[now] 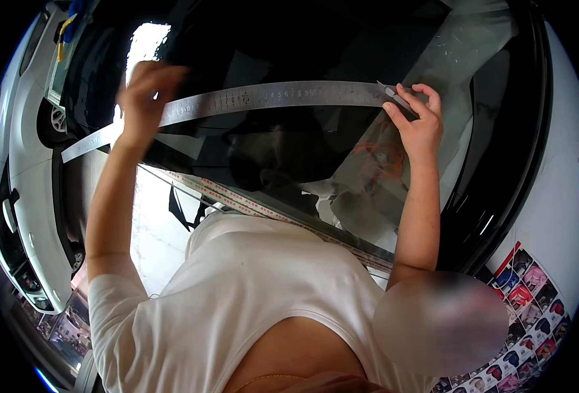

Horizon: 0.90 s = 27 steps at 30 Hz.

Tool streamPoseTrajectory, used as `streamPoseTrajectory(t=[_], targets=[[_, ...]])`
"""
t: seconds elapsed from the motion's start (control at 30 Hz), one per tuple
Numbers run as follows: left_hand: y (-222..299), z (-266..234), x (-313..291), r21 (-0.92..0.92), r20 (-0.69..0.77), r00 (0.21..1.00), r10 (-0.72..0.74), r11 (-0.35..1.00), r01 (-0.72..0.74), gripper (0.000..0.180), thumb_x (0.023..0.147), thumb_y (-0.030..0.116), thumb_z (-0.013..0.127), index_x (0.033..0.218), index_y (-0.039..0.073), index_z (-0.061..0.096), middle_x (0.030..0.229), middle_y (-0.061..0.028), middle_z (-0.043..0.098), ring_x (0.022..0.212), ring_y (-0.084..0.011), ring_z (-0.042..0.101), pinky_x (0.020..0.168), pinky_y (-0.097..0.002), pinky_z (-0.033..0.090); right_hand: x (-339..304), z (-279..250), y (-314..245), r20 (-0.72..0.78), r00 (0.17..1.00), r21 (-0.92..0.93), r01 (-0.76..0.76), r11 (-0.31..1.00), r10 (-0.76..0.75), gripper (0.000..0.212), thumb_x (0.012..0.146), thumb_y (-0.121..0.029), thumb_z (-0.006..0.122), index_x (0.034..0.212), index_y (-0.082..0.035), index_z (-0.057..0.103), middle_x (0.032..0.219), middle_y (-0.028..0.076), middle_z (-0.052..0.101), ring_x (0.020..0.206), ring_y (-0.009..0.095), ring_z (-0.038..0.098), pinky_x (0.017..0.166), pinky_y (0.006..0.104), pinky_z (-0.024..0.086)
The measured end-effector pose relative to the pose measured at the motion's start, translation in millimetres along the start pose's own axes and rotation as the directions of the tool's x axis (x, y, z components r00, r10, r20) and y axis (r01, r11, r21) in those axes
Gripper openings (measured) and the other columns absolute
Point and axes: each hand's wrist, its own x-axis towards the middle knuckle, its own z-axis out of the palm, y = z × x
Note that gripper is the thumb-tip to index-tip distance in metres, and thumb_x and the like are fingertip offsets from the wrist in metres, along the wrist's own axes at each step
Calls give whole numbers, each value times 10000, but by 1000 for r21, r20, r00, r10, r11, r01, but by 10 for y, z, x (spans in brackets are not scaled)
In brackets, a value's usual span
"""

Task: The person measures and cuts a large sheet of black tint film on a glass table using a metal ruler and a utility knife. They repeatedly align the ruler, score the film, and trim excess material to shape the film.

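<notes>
A long metal ruler (283,95) lies across a dark, glossy sheet (316,137), its left end reaching past the sheet's edge. My left hand (147,95) is over the ruler's left part, smeared by motion, so its fingers and anything in them cannot be made out. At the ruler's right end, my right hand (420,118) pinches a slim cutter knife (390,92) with a pointed silver tip. The thumb of that hand is down beside the ruler's lower edge, and other fingers are bent above the knife.
Right of the dark sheet is a clear, see-through strip (460,59) with orange marks below it. A red-and-white printed band (237,200) runs along the near edge, close to my body. A white car (34,177) stands at the left. A board of small pictures (532,295) is at lower right.
</notes>
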Motion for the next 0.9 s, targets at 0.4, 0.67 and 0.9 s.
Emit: streamPoseTrajectory(t=[0.4,0.67,0.9], targets=[[894,1013,592,89,356,933,-61,996,31,332,678,110,780,982,64,655,979,-104,596,915,-292,576,806,-354,496,213,-11,193,-3,997,58,-79,995,79,376,639,-235,815,998,-159,728,1095,14,549,892,185,564,706,312,470],[625,1028,601,165,351,901,-255,964,209,374,630,126,817,963,54,662,976,-97,603,924,-282,577,814,-353,503,377,83,371,-5,993,88,-116,989,117,395,613,-198,832,991,-148,730,1076,17,553,871,186,572,703,308,475],[616,1165,616,151,318,910,-265,962,228,337,634,128,810,937,47,684,959,-92,606,904,-276,576,803,-350,505,437,134,503,-18,998,88,-61,994,63,393,613,-203,830,988,-150,730,1055,27,562,868,195,581,702,313,481]])
